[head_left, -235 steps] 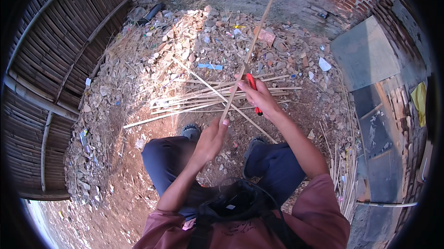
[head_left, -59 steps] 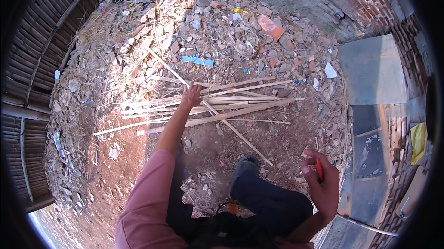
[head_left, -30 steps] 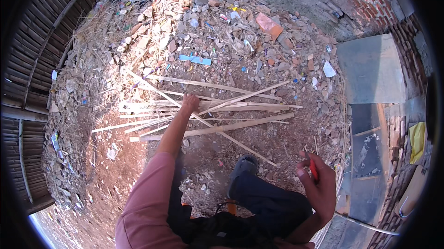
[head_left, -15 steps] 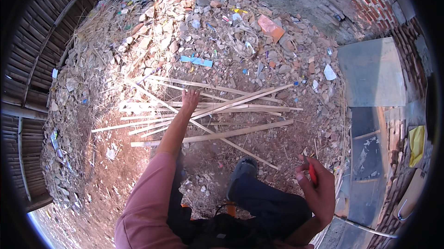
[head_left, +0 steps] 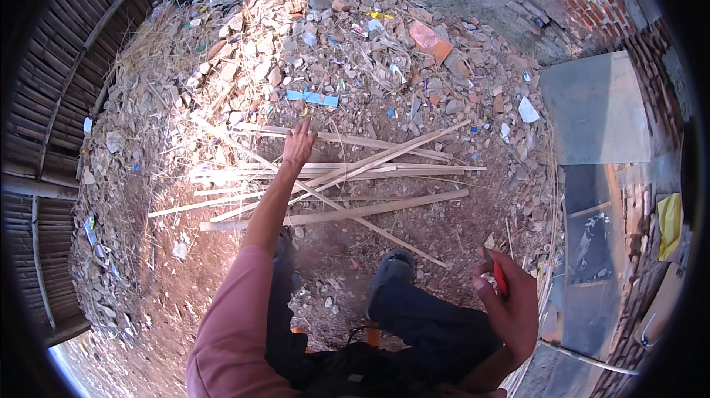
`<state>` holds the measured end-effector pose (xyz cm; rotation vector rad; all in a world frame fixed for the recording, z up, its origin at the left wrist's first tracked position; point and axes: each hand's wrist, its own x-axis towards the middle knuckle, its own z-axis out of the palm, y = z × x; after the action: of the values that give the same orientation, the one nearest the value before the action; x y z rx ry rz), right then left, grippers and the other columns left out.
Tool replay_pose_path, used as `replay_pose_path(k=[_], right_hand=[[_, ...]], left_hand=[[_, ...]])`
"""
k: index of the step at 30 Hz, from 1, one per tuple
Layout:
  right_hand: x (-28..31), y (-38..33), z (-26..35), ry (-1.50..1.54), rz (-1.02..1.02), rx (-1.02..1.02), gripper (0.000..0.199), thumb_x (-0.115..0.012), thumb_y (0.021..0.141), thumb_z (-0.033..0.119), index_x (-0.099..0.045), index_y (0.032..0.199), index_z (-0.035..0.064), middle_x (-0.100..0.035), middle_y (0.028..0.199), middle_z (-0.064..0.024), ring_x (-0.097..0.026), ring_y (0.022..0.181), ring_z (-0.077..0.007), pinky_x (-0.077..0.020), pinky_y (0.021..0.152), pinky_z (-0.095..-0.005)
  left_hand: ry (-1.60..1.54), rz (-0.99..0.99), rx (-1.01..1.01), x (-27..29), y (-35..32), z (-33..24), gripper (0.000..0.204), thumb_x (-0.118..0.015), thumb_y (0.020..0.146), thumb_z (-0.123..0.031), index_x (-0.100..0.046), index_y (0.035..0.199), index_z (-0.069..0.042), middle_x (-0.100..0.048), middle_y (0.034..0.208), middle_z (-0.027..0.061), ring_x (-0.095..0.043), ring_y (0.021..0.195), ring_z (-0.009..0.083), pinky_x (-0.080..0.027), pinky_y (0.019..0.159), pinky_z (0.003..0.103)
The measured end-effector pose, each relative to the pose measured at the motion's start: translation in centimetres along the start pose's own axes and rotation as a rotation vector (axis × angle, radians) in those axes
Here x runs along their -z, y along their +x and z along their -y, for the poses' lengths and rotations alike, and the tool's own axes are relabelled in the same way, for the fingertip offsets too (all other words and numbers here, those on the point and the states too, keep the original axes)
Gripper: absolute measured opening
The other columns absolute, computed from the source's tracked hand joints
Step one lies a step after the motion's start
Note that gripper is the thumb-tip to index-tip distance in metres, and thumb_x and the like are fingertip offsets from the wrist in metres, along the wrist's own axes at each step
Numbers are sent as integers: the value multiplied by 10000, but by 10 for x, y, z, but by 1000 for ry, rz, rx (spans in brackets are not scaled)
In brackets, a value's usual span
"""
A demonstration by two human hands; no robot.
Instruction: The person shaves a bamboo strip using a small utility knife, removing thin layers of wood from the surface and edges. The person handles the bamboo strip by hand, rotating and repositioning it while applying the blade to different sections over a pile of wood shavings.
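My left hand reaches forward over the far side of a loose pile of pale wooden strips. Its fingers are stretched out and somewhat apart, over the farthest strip; whether they touch it is hard to make out. Several strips cross one another at shallow angles, and a thicker one lies nearest to me. At the lower right, my right hand is closed around a small red-handled tool with a dark narrow end pointing up and away. The tool's exact kind does not show clearly.
Broken brick and stone rubble is heaped beyond the strips, with a blue scrap on it. A slatted fence runs along the left. Grey sheets lean at the right. My boot stands on the dirt near the strips.
My left hand has moved slightly farther away and to the left, and a thin strip near it has shifted. My right hand keeps hold of the red-handled tool, almost unmoved.
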<state>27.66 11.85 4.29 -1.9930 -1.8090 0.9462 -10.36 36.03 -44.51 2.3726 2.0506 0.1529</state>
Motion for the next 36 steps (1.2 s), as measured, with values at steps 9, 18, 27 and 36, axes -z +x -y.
replay_pose_path(k=[9, 18, 27, 36], right_hand=[[3, -1, 3, -3, 16, 6, 471, -775, 924, 123, -656, 1369, 21, -753, 996, -172, -749, 935, -254, -555, 864, -358], [-1, 1, -2, 11, 17, 34, 469, -786, 923, 139, -659, 1361, 31, -756, 1003, -172, -759, 947, -261, -559, 866, -359], [3, -3, -1, -41, 17, 45, 457, -773, 932, 160, -662, 1361, 49, -748, 1042, -193, -761, 969, -318, -559, 876, -386], [11, -5, -8, 37, -5, 160, 442, -752, 960, 262, -665, 1332, 41, -748, 1047, -198, -744, 973, -359, -554, 852, -413]], left_hand=[[-147, 174, -4, 4, 4, -8, 283, -560, 988, -167, -736, 1209, -154, -607, 1405, 163, -593, 1301, 346, -461, 1092, 570], [-142, 366, 81, -50, -41, -28, 262, -515, 1024, -150, -710, 1195, -119, -697, 1250, 150, -684, 1198, 320, -491, 1060, 543], [-68, 239, -125, -5, -34, 7, 302, -424, 1077, -198, -672, 1220, -102, -766, 943, 139, -749, 907, 365, -527, 971, 574], [-406, 81, -103, 120, -52, 47, 189, -626, 999, -158, -597, 1172, -88, -730, 949, 218, -694, 905, 478, -534, 797, 571]])
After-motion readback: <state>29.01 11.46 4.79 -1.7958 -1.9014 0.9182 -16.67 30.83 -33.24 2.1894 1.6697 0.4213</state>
